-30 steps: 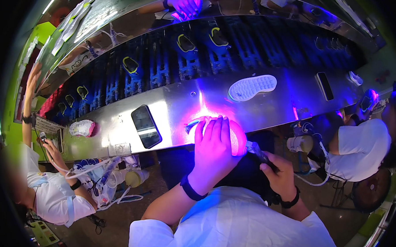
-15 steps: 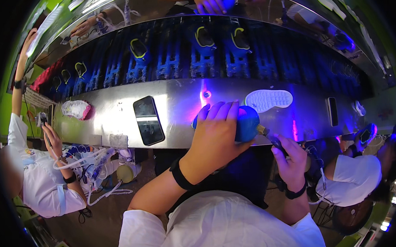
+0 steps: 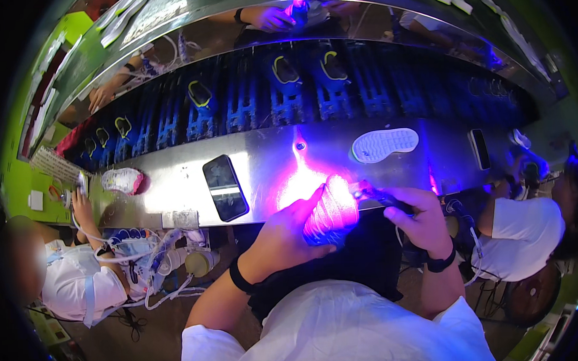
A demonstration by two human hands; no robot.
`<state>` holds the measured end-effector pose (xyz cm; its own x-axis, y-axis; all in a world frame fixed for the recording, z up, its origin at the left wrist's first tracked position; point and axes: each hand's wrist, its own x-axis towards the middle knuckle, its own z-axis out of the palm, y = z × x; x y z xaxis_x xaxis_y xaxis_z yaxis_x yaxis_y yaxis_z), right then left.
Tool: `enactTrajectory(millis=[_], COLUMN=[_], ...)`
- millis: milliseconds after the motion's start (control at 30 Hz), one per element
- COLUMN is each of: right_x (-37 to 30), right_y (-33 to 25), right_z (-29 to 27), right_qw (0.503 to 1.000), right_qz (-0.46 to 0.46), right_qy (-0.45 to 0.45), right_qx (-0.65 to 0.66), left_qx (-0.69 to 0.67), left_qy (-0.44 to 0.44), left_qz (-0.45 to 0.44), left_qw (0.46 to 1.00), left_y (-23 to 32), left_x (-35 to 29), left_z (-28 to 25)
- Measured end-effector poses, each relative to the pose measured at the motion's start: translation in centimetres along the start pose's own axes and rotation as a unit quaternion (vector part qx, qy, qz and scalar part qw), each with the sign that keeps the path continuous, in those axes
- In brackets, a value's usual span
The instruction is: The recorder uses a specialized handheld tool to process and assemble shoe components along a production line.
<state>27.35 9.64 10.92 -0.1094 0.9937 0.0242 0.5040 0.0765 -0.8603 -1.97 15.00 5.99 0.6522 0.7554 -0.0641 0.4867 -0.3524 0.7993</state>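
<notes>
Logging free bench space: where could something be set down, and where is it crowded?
Bare metal shows between the left phone and pink-ended item, and between the white sole and right phone. Crowded: the front edge, where the left hand holds the lit shoe-like piece and the right hand a tool.

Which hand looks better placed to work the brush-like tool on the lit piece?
Probably the right hand: it holds the brush-like tool, tip close to the lit piece. The left hand is occupied holding that piece.
</notes>
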Motion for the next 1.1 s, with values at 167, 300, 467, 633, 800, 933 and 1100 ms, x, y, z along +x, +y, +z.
enactTrajectory(millis=[167, 300, 467, 633, 800, 933, 1100], right_x=[-1.2, -2.3, -3.7, -4.9, -8.3, -8.1, -6.7], right_y=[-0.1, 0.5, 1.7, 4.3, 4.7, 4.0, 3.1], right_z=[-0.3, -0.7, 0.2, 1.6, 0.7, -0.9, -0.9], right_qw=[0.998, 0.999, 0.998, 0.996, 0.989, 0.990, 0.982], right_qz=[0.001, 0.008, 0.011, 0.025, 0.105, 0.101, 0.151], right_qy=[-0.012, -0.023, 0.020, 0.048, -0.011, -0.031, -0.016], right_qx=[0.058, 0.043, 0.056, 0.077, 0.104, 0.088, 0.117], left_qx=[-0.175, -0.223, -0.223, -0.325, -0.409, -0.466, -0.458], left_qy=[0.019, -0.038, -0.098, -0.086, -0.063, -0.114, -0.045], left_qz=[0.153, 0.110, -0.076, -0.147, -0.192, -0.209, -0.204], left_qw=[0.972, 0.968, 0.967, 0.930, 0.890, 0.852, 0.864], left_y=[-2.0, -1.0, 0.8, -0.8, 2.3, 3.4, 3.3], left_x=[-1.0, -1.1, -0.8, -0.6, 0.9, 1.9, 1.4], left_z=[2.6, 1.9, 1.4, 4.1, 3.1, 2.7, 3.3])
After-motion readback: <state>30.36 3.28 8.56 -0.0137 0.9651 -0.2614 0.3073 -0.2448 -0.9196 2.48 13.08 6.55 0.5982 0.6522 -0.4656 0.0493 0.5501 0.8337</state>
